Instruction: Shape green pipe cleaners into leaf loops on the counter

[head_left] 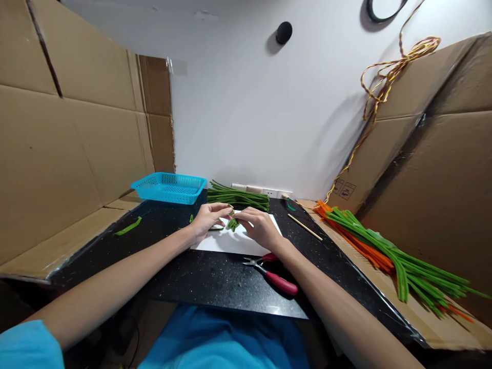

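My left hand (208, 219) and my right hand (261, 227) meet over a white sheet (238, 245) on the black tabletop. Between them is a small bent piece of green pipe cleaner (232, 224), pinched by the fingertips of both hands. The fingers partly cover it, so its full shape is hidden. A short dark green piece (216, 228) lies on the sheet beside my left hand. Red-handled cutting pliers (282, 283) rest below my right hand, jaws pointing left, one handle partly under my wrist.
A blue plastic basket (169, 197) stands at the back left, beside a dark green pipe cleaner bundle (238, 197). A wooden stick (305, 227) lies to the right. Orange stems (361, 246) and bright green stems (395, 256) lie on cardboard. A green strip (128, 226) is at left.
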A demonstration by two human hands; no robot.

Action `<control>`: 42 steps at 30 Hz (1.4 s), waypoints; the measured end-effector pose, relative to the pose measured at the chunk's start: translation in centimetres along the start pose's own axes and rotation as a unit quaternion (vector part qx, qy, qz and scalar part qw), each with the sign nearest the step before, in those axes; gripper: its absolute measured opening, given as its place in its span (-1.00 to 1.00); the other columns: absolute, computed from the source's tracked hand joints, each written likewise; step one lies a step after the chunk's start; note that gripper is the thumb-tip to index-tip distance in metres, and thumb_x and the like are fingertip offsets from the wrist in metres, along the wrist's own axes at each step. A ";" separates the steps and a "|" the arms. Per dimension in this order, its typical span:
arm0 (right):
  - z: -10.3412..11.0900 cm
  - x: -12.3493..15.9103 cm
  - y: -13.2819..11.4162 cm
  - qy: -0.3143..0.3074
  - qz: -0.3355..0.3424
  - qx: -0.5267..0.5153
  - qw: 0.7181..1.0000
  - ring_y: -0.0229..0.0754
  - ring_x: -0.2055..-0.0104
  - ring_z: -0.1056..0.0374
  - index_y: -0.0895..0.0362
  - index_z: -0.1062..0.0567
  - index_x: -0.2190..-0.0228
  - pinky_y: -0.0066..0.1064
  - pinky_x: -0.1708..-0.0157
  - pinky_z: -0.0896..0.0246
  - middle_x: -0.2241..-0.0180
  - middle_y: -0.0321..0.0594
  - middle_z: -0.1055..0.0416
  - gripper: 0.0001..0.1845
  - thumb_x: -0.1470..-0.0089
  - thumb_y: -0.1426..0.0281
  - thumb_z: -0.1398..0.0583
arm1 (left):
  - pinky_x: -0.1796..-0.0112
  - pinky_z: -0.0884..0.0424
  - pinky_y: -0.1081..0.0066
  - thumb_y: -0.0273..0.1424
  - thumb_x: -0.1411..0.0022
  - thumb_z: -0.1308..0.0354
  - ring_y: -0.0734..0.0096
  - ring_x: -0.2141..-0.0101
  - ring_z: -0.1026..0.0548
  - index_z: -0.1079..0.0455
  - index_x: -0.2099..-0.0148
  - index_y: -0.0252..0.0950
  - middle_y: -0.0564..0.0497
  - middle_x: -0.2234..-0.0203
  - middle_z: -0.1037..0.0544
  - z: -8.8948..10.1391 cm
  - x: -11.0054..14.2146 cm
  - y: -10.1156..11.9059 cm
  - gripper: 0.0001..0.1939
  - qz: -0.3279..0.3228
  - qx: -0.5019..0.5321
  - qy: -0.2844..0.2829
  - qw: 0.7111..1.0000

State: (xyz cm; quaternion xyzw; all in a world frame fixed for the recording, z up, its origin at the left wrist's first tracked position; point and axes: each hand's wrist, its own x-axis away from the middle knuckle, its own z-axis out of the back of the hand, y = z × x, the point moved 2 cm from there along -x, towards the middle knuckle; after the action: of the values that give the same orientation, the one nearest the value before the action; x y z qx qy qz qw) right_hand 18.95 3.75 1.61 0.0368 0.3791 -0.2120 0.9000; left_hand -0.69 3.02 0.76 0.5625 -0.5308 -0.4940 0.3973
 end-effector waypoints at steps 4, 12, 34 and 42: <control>0.0 -0.1 -0.1 -0.007 0.009 -0.009 1.000 -0.10 0.20 -0.48 -0.04 -0.68 0.08 -0.31 0.20 -0.40 0.23 -0.16 -0.64 -0.75 -0.35 0.46 -0.23 | 0.45 -0.44 0.43 -0.21 0.10 -0.59 0.28 0.28 -0.60 -0.63 0.20 -0.38 -0.24 0.16 -0.68 -0.1 0.1 0.0 -0.54 -0.002 -0.005 -0.009 1.000; -0.2 -0.4 -0.3 0.030 -0.055 -0.134 0.989 -0.14 0.27 -0.50 0.01 -0.70 0.17 -0.35 0.30 -0.40 0.25 -0.14 -0.63 -0.78 -0.36 0.25 -0.24 | 0.49 -0.42 0.45 -0.23 0.09 -0.57 0.31 0.34 -0.59 -0.68 0.18 -0.38 -0.20 0.22 -0.69 -0.1 0.2 0.2 -0.56 -0.014 -0.011 -0.014 1.000; -0.4 -0.9 -0.3 0.044 -0.307 -0.435 0.845 -0.28 0.55 -0.36 0.19 -0.66 0.42 -0.45 0.56 -0.30 0.49 -0.21 -0.53 -0.54 0.08 0.02 -0.49 | 0.68 -0.27 0.52 -0.09 0.01 -0.56 0.57 0.66 -0.31 -0.67 0.03 -0.46 0.06 0.64 -0.48 0.3 -0.7 -0.8 -0.38 -0.092 -0.083 -0.081 0.989; -0.5 -0.7 0.1 0.082 -0.307 -0.427 0.847 -0.27 0.57 -0.36 0.19 -0.66 0.42 -0.42 0.56 -0.33 0.50 -0.22 -0.52 -0.56 0.13 0.07 -0.52 | 0.68 -0.24 0.52 -0.10 -0.12 -0.47 0.63 0.65 -0.27 -0.71 0.07 -0.37 0.05 0.51 -0.45 -0.3 0.2 0.1 -0.53 -0.192 -0.145 -0.079 0.967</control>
State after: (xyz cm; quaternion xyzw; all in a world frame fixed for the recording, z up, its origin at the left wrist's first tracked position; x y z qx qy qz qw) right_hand 18.22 4.21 1.70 -0.4518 0.4963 -0.2907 0.6820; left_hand -0.41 2.75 0.91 0.5489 -0.3657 -0.6757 0.3292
